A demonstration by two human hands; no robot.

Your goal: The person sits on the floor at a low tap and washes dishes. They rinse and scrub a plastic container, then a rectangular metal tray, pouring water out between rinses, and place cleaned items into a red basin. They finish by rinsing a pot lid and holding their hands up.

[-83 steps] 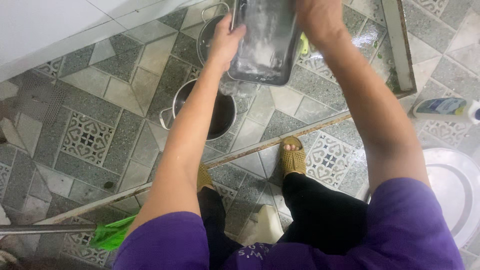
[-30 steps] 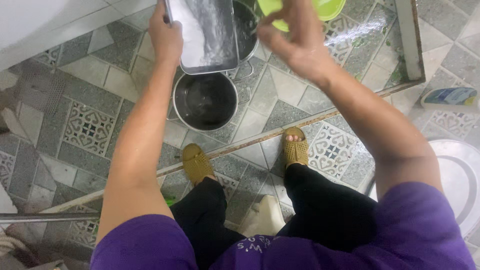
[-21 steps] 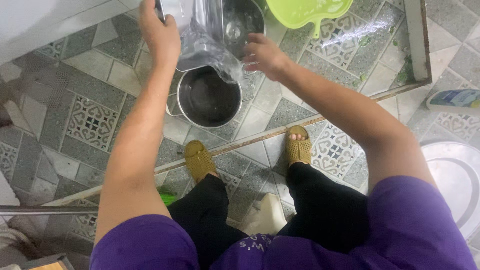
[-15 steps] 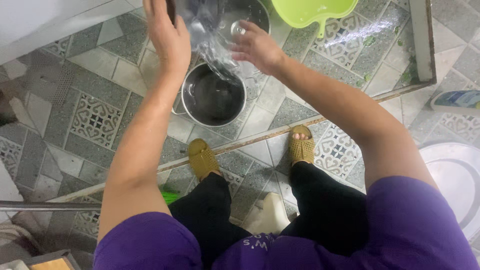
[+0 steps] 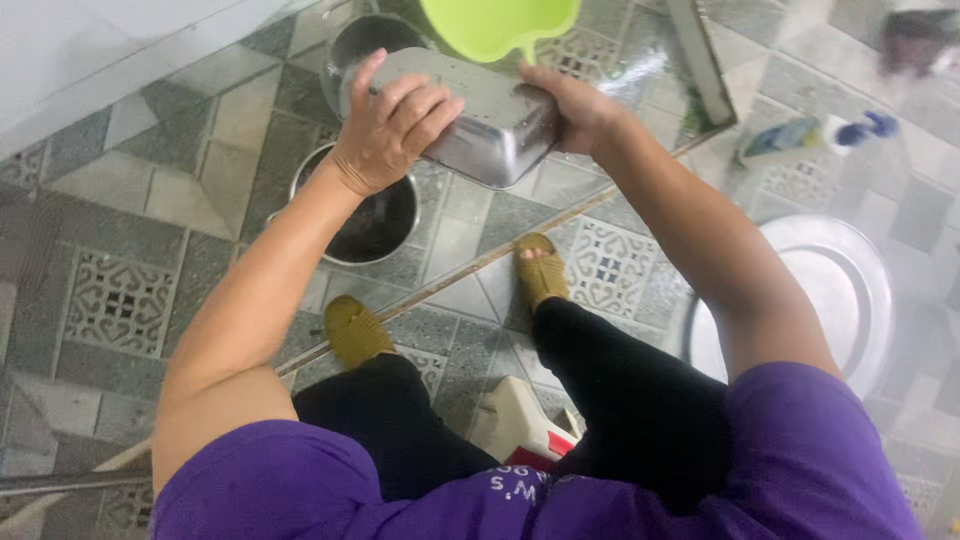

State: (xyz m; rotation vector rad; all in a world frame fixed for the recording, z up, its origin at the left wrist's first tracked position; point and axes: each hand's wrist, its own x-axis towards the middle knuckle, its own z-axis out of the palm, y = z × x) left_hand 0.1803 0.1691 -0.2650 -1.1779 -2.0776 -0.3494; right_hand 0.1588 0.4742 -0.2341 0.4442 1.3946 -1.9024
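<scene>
One tray (image 5: 480,120), perhaps two pots (image 5: 375,215)

The tray (image 5: 480,120) is held between left hand (image 5: 390,130) and right hand (image 5: 575,105), above the pot (image 5: 365,215) on the floor (image 5: 150,200). A basin (image 5: 500,25) lies beyond the tray; a lid (image 5: 830,290) lies to the right

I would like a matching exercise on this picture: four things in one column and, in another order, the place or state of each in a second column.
Things:
1. steel tray
2. round pot
3. green scoop
4. large steel lid

Places or states:
a. on the tiled floor at the far right
b. held up, bottom side toward the camera, by the left hand and right hand
c. at the top edge, behind the tray
d. on the floor under the left wrist, dark inside

Pairs: 1-b, 2-d, 3-c, 4-a
</scene>
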